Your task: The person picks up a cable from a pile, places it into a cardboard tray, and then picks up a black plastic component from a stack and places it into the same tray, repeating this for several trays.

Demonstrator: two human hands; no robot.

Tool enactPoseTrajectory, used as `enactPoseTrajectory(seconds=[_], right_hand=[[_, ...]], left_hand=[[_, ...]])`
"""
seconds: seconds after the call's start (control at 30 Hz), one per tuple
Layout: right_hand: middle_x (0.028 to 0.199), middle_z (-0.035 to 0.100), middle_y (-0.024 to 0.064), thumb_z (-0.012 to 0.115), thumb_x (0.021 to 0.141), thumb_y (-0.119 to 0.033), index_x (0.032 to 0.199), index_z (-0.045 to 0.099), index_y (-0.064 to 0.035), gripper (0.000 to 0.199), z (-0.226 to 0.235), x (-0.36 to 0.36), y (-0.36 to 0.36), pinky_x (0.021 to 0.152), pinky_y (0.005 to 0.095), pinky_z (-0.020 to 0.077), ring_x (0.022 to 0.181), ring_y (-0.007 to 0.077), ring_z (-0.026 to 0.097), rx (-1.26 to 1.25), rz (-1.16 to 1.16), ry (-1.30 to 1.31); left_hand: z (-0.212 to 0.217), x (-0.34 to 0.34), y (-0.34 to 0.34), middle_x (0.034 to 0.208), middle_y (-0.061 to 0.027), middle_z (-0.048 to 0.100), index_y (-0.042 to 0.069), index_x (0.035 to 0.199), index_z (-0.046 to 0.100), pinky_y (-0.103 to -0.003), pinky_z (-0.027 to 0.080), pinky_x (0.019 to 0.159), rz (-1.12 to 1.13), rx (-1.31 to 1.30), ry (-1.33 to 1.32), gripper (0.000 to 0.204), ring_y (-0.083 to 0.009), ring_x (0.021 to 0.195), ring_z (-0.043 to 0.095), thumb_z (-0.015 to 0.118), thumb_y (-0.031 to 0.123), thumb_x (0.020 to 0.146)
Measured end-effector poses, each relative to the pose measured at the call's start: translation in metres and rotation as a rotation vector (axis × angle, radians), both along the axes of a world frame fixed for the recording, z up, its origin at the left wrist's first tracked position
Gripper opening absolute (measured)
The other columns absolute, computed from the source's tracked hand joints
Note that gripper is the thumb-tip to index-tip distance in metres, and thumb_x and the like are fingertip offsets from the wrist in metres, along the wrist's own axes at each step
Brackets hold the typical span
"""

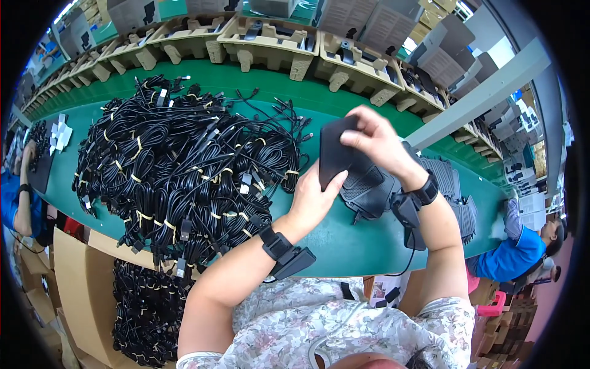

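We find the left hand (314, 195) cupped under the lower edge of a flat black pouch (337, 155), palm up, thumb pressed to its near face; it bears the weight. The right hand (379, 142) pinches the pouch's upper corner between thumb and fingers, holding it upright and raised above the green tabletop (344, 237), just over a dark mesh-faced device (367, 190) that lies near the tabletop's front edge. In our judgement the two-handed hold keeps the soft pouch taut and its opening within reach of the device below.

Each wrist carries a black strapped unit (284, 251).

To the right of the device, a stack of flat grey pouches (458, 195) sits near the front right edge, close to the right hand. To the left, a large heap of coiled black cables (184, 166) tied with yellow bands covers the tabletop's left half, reachable by the left arm. More coils fill a cardboard box (80, 277) below the front edge. Moulded pulp trays (270, 43) line the far edge. A person in blue (516, 249) sits past the right end.
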State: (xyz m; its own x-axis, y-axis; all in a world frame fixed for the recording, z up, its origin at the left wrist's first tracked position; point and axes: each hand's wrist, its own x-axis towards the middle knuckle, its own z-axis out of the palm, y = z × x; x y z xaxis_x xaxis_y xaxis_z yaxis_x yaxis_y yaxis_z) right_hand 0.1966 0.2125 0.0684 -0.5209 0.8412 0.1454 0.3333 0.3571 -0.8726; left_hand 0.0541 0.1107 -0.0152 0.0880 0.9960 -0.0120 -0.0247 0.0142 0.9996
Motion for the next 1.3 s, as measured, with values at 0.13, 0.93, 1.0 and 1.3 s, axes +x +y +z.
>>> enactPoseTrajectory(seconds=[0.13,0.93,1.0,1.3], right_hand=[[0.085,0.058,-0.0020,0.065,0.089,-0.022,0.113,0.054,-0.0030,0.032,0.013,0.048,0.087,0.069,0.0203,0.0439,0.074,0.0058,0.052,0.346,-0.462,-0.005],[0.088,0.061,0.0144,0.060,0.088,-0.020,0.094,0.063,-0.0049,0.017,0.006,0.022,0.163,0.071,0.0394,0.0469,0.083,0.0308,0.059,1.047,-0.402,-0.447],[0.085,0.060,0.0114,0.063,0.085,-0.013,0.090,0.062,-0.0040,0.010,0.004,-0.050,0.096,0.068,0.0382,0.0460,0.079,0.0293,0.057,0.882,-0.032,-0.206],[0.084,0.060,0.0071,0.069,0.075,-0.004,0.098,0.063,-0.0057,0.024,0.044,-0.137,-0.052,0.069,0.0337,0.0465,0.078,0.0243,0.058,0.959,0.588,-0.073]], left_hand=[[-0.010,0.011,-0.001,0.107,-0.0154,0.055,0.001,0.124,0.040,-0.033,0.051,0.067,0.151,0.238,0.156,0.047,-0.0200,0.077,0.060,0.063,0.015,0.086],[-0.004,0.020,-0.002,0.106,-0.0164,0.050,0.000,0.118,0.044,-0.040,0.050,0.078,0.090,0.364,0.453,0.043,-0.0328,0.096,0.056,0.063,0.018,0.084],[-0.011,0.011,-0.005,0.106,-0.0163,0.050,0.000,0.118,0.044,-0.040,0.049,0.079,0.119,0.348,0.464,0.043,-0.0331,0.096,0.056,0.063,0.018,0.084],[-0.016,0.015,0.001,0.117,-0.0133,0.051,0.004,0.120,0.045,-0.036,0.044,0.090,0.027,0.363,-0.196,0.036,-0.0228,0.109,0.052,0.057,0.017,0.089]])
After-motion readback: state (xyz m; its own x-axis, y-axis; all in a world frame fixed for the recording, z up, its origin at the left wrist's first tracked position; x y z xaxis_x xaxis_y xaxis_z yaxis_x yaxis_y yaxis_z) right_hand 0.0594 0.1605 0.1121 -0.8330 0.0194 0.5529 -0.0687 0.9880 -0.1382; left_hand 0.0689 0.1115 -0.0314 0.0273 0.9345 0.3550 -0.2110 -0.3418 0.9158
